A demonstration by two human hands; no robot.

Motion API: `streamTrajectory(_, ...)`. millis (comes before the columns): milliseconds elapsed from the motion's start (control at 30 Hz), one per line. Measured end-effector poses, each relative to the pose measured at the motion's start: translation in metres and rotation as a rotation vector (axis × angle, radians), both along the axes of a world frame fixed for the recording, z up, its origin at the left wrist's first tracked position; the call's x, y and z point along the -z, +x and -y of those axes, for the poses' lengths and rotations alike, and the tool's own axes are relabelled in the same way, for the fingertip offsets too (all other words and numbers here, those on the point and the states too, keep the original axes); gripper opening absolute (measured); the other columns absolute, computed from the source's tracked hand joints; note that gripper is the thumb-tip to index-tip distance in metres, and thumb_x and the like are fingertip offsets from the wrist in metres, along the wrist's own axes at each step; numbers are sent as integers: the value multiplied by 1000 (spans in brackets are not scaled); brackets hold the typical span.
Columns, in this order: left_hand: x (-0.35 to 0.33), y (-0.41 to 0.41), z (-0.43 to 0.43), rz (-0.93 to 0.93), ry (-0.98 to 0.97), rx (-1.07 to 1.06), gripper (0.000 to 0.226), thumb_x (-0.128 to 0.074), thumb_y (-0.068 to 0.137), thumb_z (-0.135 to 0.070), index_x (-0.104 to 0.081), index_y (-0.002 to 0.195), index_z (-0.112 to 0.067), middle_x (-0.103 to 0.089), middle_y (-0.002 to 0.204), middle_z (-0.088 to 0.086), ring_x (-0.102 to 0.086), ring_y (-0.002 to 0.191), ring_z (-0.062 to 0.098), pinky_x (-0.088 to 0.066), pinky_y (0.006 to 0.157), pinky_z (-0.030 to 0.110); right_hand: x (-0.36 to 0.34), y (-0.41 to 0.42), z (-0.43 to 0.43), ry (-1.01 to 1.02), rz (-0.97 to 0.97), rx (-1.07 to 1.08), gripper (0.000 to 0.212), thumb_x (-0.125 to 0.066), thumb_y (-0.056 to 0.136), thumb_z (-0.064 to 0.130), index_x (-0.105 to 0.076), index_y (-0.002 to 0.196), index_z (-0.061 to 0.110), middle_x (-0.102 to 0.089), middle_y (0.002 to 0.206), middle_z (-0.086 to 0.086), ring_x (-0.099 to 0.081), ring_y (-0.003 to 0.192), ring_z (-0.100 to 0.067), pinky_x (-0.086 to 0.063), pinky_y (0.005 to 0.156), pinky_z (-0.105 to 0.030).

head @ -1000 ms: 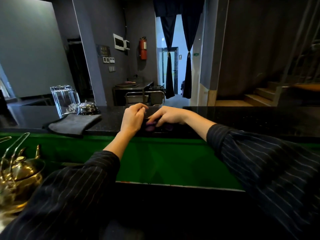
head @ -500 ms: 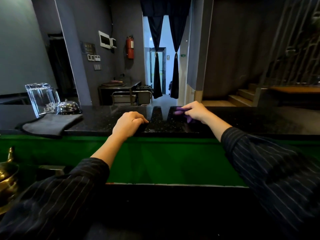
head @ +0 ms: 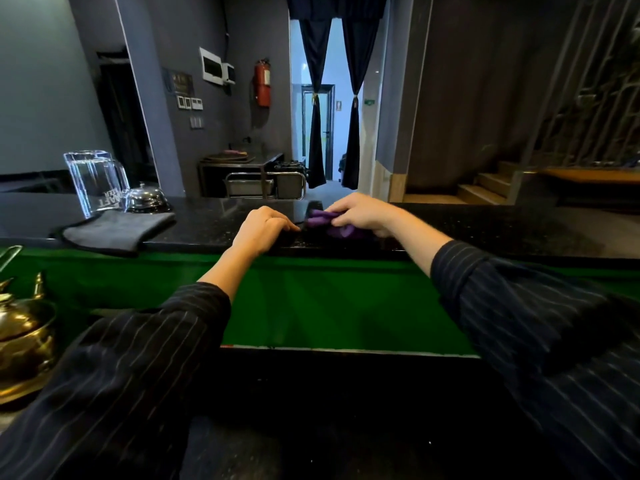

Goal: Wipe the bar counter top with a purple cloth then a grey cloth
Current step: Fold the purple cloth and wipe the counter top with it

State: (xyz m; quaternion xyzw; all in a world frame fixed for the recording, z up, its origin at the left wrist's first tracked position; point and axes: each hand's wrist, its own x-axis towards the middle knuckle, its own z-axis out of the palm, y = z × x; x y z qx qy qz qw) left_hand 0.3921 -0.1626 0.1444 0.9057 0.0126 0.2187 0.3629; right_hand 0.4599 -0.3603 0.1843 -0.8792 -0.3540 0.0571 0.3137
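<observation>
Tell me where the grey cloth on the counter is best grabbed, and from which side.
Probably pinch the grey cloth at its near edge, which droops over the counter top's front lip, coming from the person's side with the left hand. The glass jug and bell crowd its far side.

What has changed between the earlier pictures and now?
The right hand, gripping the purple cloth, wiped away from the left hand along the counter top, then came back beside it. The left hand stayed resting at its near edge; the grey cloth did not move.
</observation>
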Motion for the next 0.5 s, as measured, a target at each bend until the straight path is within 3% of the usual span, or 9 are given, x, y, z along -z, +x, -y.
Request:
streamTrajectory(167, 8, -10, -2, 70, 143, -55, 31, -49, 81, -19, -77, 94, -14, -74, 100, 8, -65, 95, 22, -50, 84, 31, 3, 6, 71, 94, 30, 297, 32, -52, 90, -3, -70, 114, 11, -69, 97, -13, -60, 77, -15, -46, 67, -24)
streamTrajectory(233, 14, -15, -7, 113, 210, -120, 32, -47, 85, -14, -75, 99, -14, -73, 104, 8, -65, 94, 24, -51, 83, 33, 17, 6, 90, 109, 67, 468, 36, -51, 90, 0, -70, 116, 18, -71, 92, -13, -63, 85, -21, -49, 64, -24)
streamTrajectory(300, 18, -19, -9, 107, 239, -152, 33, -45, 87, -12, -73, 105, -14, -72, 108, 8, -64, 95, 26, -51, 82, 34, 31, 1, 96, -9, 144, 575, 38, -46, 91, 5, -68, 112, 29, -71, 80, -7, -59, 104, -31, -52, 79, -33)
streamTrajectory(367, 19, -22, -6, 91, 258, -153, 35, -44, 87, -10, -71, 109, -12, -70, 112, 9, -63, 100, 27, -49, 85, 35, 41, -11, 87, -179, 286, 686, 35, -44, 90, 9, -66, 110, 26, -71, 97, -8, -46, 115, -37, -41, 93, -41)
streamTrajectory(433, 17, -23, -4, 74, 250, -137, 35, -44, 87, -8, -70, 111, -10, -69, 115, 11, -61, 105, 28, -47, 88, 33, 46, -24, 68, -255, 376, 791, 29, -45, 91, 13, -64, 113, 15, -61, 122, -13, -40, 119, -39, -36, 95, -42)
streamTrajectory(500, 14, -23, -6, 53, 207, -116, 35, -43, 88, -7, -69, 112, -9, -68, 116, 11, -60, 108, 28, -44, 88, 31, 48, -35, 45, -279, 387, 825, 26, -47, 93, 17, -64, 111, 10, -55, 131, -15, -38, 121, -39, -34, 98, -44)
